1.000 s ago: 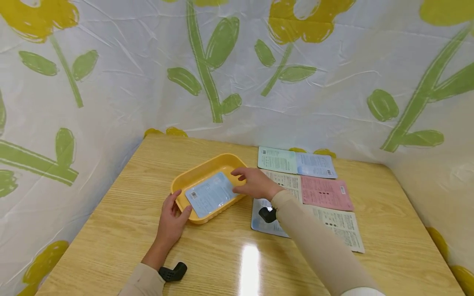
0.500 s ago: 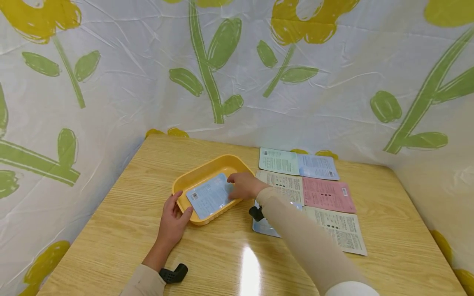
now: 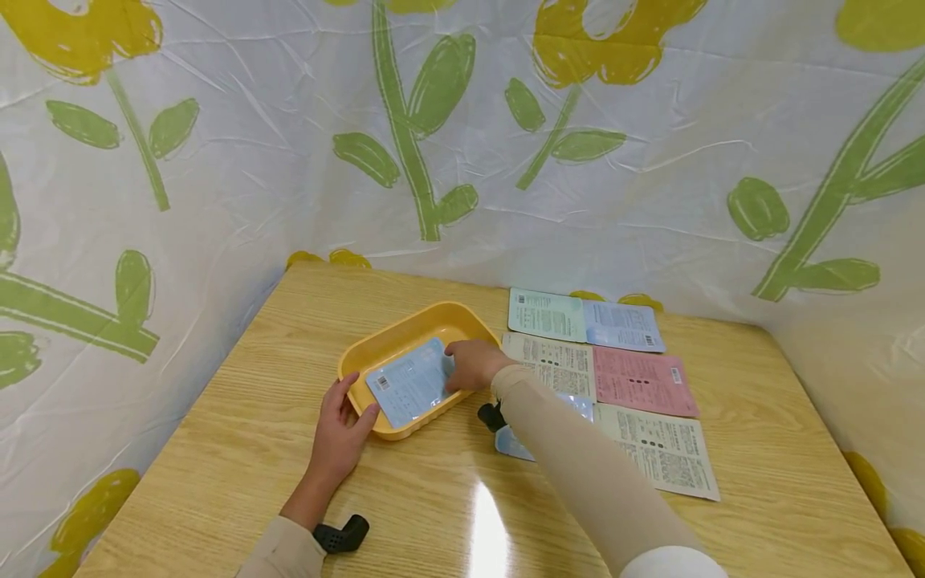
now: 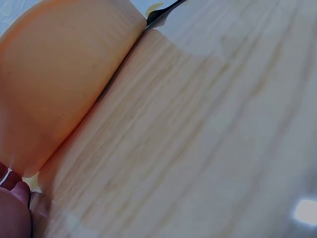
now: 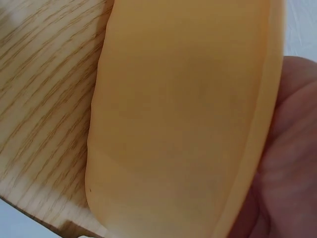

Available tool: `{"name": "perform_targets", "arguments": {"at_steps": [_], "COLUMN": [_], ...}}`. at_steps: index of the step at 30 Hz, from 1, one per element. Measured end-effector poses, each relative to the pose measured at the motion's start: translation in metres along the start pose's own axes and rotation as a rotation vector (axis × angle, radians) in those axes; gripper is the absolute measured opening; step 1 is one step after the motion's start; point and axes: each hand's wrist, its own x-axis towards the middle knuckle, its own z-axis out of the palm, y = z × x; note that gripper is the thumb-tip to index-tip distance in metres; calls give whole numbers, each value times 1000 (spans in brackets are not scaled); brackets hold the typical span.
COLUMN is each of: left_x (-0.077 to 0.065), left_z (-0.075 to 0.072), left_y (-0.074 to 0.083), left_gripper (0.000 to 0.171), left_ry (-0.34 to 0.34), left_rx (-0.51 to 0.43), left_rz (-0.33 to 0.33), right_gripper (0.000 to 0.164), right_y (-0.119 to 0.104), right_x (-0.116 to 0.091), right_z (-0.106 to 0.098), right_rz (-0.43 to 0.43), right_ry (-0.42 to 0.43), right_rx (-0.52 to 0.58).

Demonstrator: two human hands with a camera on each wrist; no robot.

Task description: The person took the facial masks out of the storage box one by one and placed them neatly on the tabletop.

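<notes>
A yellow plastic basin [image 3: 393,341] stands at an angle on the wooden table. My left hand [image 3: 340,433] holds its near-left end, thumb and fingers spread around the corner of the rim. Inside lies a flat blue sachet [image 3: 408,381] with a barcode and fine print. My right hand [image 3: 475,365] reaches over the basin's right side, its thumb and fingers bent down at the sachet's right end, which they partly cover. In the right wrist view, the basin's outer wall [image 5: 183,119] hides the fingertips.
Right of the basin, printed sachets lie in rows: green [image 3: 547,315], blue [image 3: 624,325], cream [image 3: 552,361], pink [image 3: 643,381], another cream [image 3: 665,449] and a blue one [image 3: 515,443] partly under my right sleeve. A flower-printed cloth [image 3: 289,160] hangs behind the table.
My right hand has moved slightly left and down onto the sachet's right end, its fingers drawing in. The left hand keeps its place on the basin, and the sachet looks unmoved.
</notes>
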Motion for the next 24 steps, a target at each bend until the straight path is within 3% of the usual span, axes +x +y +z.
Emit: {"name": "perform_targets", "arguments": {"at_steps": [24], "left_x": [-1], "left_z": [1], "left_y": [1], "left_gripper": [61], "left_ry": [0], "left_rx": [7], "left_rz": [-4], "right_gripper": [56], "right_y": [-6], "right_x": [0], "right_z": [3], "right_rz": [5], "right_ry": [-10], "right_rx": [93]}}
